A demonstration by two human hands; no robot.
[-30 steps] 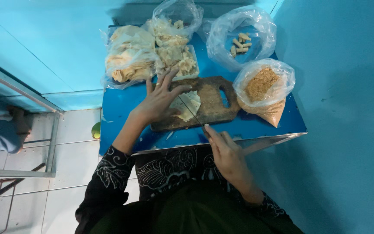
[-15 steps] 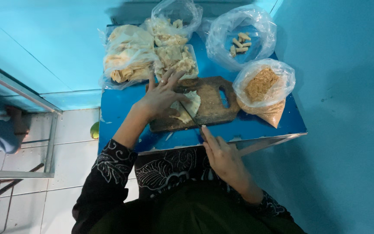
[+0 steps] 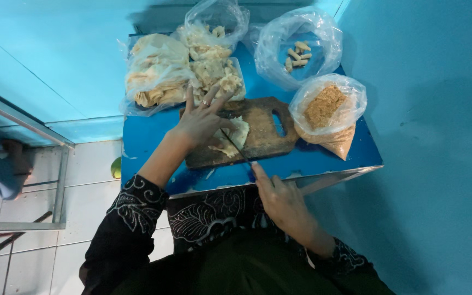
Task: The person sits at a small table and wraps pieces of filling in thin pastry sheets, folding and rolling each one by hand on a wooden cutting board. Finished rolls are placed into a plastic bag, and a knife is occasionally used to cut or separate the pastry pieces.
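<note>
A dark wooden cutting board [image 3: 266, 123] lies on a small blue table [image 3: 137, 142]. On it rests a pale flat sheet of food [image 3: 237, 134]. My left hand [image 3: 200, 120] presses flat on that sheet with fingers spread and a ring on one finger. My right hand [image 3: 281, 199] grips the handle of a knife [image 3: 236, 147], with its thin blade angled across the sheet toward my left hand.
At the back of the table stand clear plastic bags: pale folded sheets [image 3: 154, 74], shredded pale pieces [image 3: 214, 60], small rolls [image 3: 297, 53] and brown crumbs [image 3: 326, 109]. Blue walls close in behind and to the right. White tiled floor [image 3: 88, 186] lies at the left.
My left hand has slid back along the board and now lies flatter on the sheet. The knife blade has moved in over the sheet.
</note>
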